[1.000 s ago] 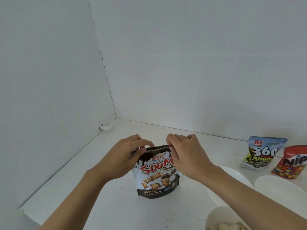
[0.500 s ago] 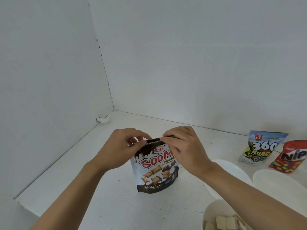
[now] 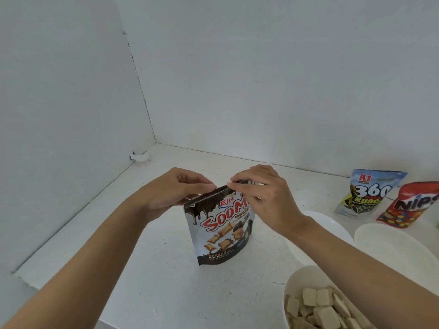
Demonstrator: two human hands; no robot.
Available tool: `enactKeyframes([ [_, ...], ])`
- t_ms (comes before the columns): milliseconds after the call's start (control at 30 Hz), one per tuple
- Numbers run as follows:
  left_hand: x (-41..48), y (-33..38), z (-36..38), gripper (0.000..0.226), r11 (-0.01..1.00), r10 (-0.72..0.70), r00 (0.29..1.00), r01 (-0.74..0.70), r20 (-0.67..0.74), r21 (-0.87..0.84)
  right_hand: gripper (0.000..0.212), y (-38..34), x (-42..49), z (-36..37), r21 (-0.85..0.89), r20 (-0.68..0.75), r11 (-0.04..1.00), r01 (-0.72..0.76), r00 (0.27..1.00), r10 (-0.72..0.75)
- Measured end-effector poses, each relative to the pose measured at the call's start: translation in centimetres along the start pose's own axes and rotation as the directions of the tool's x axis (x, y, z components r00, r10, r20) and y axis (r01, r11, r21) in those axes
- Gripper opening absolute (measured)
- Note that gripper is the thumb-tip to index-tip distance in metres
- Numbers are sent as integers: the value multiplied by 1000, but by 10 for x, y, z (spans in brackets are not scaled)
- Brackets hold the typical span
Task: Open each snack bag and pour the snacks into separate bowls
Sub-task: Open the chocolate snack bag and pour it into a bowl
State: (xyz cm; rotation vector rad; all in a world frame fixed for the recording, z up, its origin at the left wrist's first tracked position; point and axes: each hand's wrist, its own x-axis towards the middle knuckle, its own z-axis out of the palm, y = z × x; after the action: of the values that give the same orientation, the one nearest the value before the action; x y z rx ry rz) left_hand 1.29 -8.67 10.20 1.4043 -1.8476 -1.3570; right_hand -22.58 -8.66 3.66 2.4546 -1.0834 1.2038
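The top seal of the Soomi bag [image 3: 219, 230], upright on the table [image 3: 147, 276], is pinched by left hand [image 3: 172, 193] and right hand [image 3: 266, 198]; since a second ago the right corner has been peeled back, so tearing is judged begun

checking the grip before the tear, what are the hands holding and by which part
Both hold the SOOM snack bag, standing upright on the white table, by its top sealed edge: the left hand pinches the left end, the right hand the right end.
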Motion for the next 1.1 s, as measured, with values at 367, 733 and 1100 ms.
enactKeyframes([
  [367, -4, 2, 1, 19, 992, 99, 995, -98, -11, 82, 22, 2, 2, -1, -12, -42, 995, 100, 994, -100],
  [733, 2, 7, 6, 26, 994, 60, 998, -61, 13, 90, 17, 0, 1, 0, 43, -46, 999, 10, 999, -8],
  [1100, 1, -6, 28, 34, 999, 29, 999, -30, -16, -28, 18, -30, 3, 4, 483, 138, 658, -578, 792, 594],
])
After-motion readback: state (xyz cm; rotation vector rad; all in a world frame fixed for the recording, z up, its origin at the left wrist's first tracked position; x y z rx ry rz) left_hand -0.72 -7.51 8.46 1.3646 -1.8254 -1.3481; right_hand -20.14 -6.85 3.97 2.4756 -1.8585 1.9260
